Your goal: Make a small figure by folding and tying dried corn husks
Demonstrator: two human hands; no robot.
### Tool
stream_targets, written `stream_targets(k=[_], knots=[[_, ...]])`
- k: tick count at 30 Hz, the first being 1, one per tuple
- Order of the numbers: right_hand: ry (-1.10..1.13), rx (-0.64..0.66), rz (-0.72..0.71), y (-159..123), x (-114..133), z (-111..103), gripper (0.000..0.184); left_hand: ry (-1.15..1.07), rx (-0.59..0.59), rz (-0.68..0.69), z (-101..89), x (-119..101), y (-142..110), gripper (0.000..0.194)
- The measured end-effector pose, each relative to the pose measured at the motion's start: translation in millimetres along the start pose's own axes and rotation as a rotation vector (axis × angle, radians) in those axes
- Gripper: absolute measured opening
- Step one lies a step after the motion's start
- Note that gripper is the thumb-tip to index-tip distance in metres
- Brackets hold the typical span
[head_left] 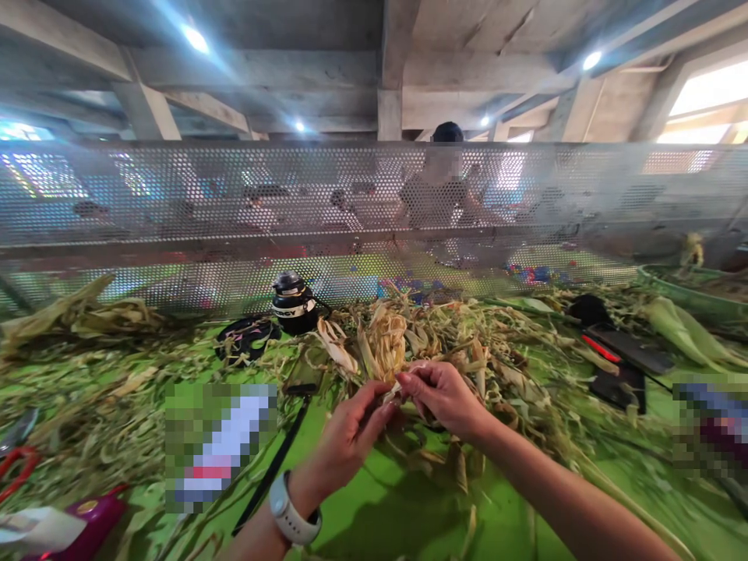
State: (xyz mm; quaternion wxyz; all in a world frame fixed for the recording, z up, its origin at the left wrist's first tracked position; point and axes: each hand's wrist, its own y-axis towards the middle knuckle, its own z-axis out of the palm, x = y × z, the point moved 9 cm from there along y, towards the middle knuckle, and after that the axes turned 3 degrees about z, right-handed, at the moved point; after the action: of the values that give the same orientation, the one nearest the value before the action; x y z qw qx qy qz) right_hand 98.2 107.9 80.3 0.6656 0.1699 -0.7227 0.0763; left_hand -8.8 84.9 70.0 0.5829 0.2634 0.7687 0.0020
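My left hand [351,436], with a white watch [291,516] on its wrist, and my right hand [445,397] meet above the green table [403,506]. Both pinch a small pale piece of corn husk [395,389] between their fingertips. Just beyond them stands a bunch of dry yellow husk strips [386,343], which the held piece seems to join. Loose husks and leaves lie all around the hands.
A black jar [293,302] and a black strap [248,339] sit at the back left. Red-handled scissors [15,460] and a purple object [93,522] lie at the left. Dark tools [619,354] and green corn ears [683,327] lie right. Behind the perforated metal screen [175,202], a person [441,195] sits.
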Motion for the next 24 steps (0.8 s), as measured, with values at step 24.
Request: stream_targets(k=[24], knots=[[-0.643,-0.261,0.072,-70.1,53.2,-156.8,0.032,-0.325,-0.155,-0.146,-24.6,17.0,7.9,0.021]])
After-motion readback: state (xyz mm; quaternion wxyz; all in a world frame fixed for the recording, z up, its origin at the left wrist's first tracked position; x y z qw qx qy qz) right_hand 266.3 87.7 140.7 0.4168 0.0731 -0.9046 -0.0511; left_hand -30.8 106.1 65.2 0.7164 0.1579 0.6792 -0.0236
